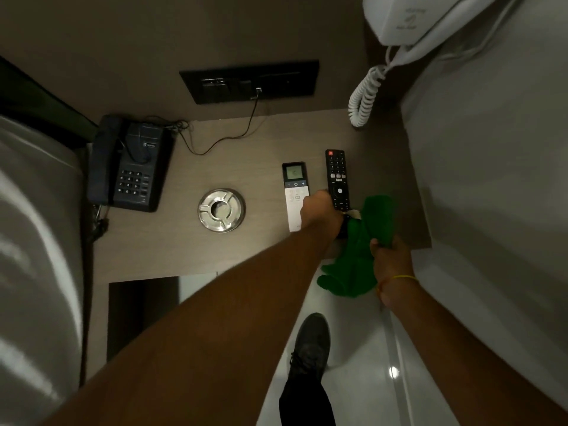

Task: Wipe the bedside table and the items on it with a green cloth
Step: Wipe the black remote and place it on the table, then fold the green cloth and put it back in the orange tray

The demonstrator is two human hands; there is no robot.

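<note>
The wooden bedside table (pixel 246 167) carries a dark desk phone (pixel 132 167) at the left, a round metal ashtray (pixel 221 210) in the middle, and a white AC remote (pixel 295 182) beside a black TV remote (pixel 336 176) at the right. My left hand (pixel 319 210) lies over the lower ends of both remotes, its fingers curled on the black remote's left edge. My right hand (pixel 390 259) grips a green cloth (pixel 353 265) at the table's front right corner. The cloth hangs partly over the table edge.
A black switch panel (pixel 249 81) on the wall feeds a thin cable (pixel 221 139) trailing over the table. A white wall-mounted unit (pixel 408 20) with a coiled cord (pixel 364 96) hangs at the upper right. Bedding (pixel 30 241) borders the left. My shoe (pixel 310 342) stands on the glossy floor.
</note>
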